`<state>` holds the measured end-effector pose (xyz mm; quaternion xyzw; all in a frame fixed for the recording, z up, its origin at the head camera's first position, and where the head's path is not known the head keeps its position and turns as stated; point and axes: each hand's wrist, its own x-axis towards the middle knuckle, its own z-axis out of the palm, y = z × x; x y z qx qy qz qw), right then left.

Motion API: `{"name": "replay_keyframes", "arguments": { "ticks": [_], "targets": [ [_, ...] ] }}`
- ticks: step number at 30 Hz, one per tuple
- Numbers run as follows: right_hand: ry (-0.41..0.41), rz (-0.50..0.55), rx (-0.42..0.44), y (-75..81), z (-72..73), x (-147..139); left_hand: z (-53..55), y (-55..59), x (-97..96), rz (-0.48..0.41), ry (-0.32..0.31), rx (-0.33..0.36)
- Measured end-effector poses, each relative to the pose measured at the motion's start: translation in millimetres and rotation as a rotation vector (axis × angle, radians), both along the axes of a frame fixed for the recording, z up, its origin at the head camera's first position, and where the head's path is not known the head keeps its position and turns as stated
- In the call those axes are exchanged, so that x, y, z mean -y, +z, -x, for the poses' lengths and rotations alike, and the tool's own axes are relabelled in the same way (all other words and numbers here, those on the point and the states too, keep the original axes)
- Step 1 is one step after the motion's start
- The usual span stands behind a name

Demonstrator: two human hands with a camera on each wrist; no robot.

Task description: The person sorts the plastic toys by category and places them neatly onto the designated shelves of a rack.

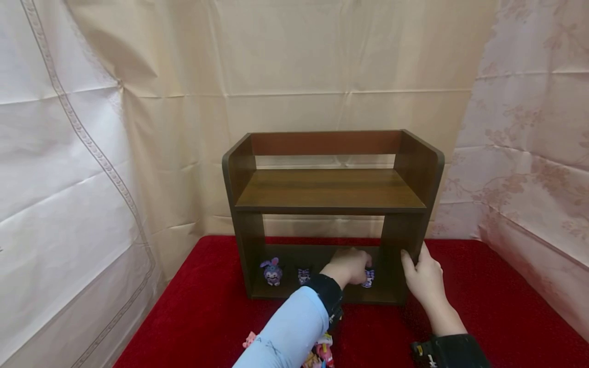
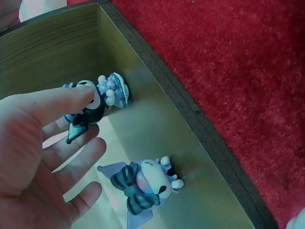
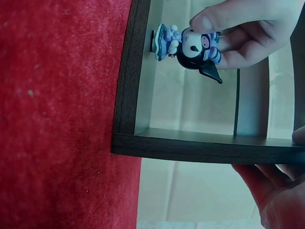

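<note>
My left hand [image 1: 352, 265] reaches into the lower compartment of a brown wooden shelf [image 1: 331, 210]. Its thumb and fingers pinch the head of a small figurine [image 3: 190, 52] with a black hood, white face and purple frilly dress. The figurine is upright, its base right at the bottom board near the right panel. My right hand [image 1: 425, 281] grips the front edge of that right side panel, thumb inside and fingers outside. Beside the left hand stands a figurine with a black bow [image 2: 150, 183]. Further left are a middle figurine [image 1: 303, 276] and a long-eared purple figurine [image 1: 272, 272].
Several colourful small figures [image 1: 323, 352] lie on the red tablecloth [image 1: 198, 312] in front of the shelf, partly hidden by the left sleeve [image 1: 294, 327]. A beige curtain [image 1: 322, 56] hangs behind. The shelf's upper board [image 1: 329, 189] lies above the left hand.
</note>
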<state>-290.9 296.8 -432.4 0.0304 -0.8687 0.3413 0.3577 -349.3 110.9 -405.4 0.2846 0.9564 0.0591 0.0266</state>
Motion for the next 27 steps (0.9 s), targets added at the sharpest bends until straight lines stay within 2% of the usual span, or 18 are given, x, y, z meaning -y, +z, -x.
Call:
{"name": "replay_keyframes", "arguments": {
  "ticks": [6, 13, 21, 27],
  "targets": [
    [0.0, 0.001, 0.003, 1.1, -1.4, 1.2, 3.3, 9.8, 10.2, -0.091, -0.032, 0.026],
    [-0.002, 0.0, 0.006, 0.8, -1.8, 0.8, 3.4, 28.9, 27.4, -0.218, -0.083, 0.032],
    [0.002, 0.0, 0.005, -0.6, -1.8, 0.5, -3.9, 42.7, 45.6, -0.231, -0.149, -0.117],
    [0.01, -0.001, -0.005, 0.5, -2.3, 1.0, -13.1, 52.2, 64.6, -0.351, -0.215, -0.165]
  ]
}}
